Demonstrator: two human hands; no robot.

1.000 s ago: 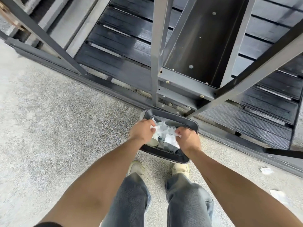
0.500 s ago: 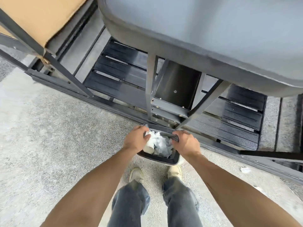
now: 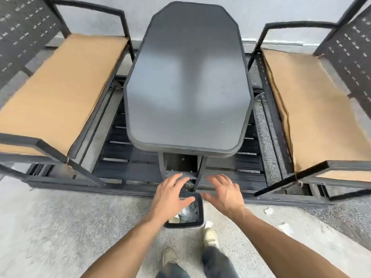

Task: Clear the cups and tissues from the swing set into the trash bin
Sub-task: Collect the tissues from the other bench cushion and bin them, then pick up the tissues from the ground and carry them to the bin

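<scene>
A small dark trash bin (image 3: 199,207) stands on the concrete floor in front of the swing set, just ahead of my feet. Crumpled white tissues (image 3: 189,211) and a pale cup (image 3: 175,219) lie inside it. My left hand (image 3: 170,195) hovers over the bin's left rim with fingers spread and holds nothing. My right hand (image 3: 223,192) hangs just right of the bin, fingers spread, also holding nothing. The swing set's grey table top (image 3: 188,81) lies bare.
Two benches with tan seat pads flank the table, one at the left (image 3: 58,87) and one at the right (image 3: 313,109), in black metal frames. Dark slatted decking runs under the table. Small white scraps (image 3: 268,211) lie on the floor right of the bin.
Both hands have let go of the tissues, lifted out of the bin and spread open. The view has risen from under the table to take in the whole swing set.
</scene>
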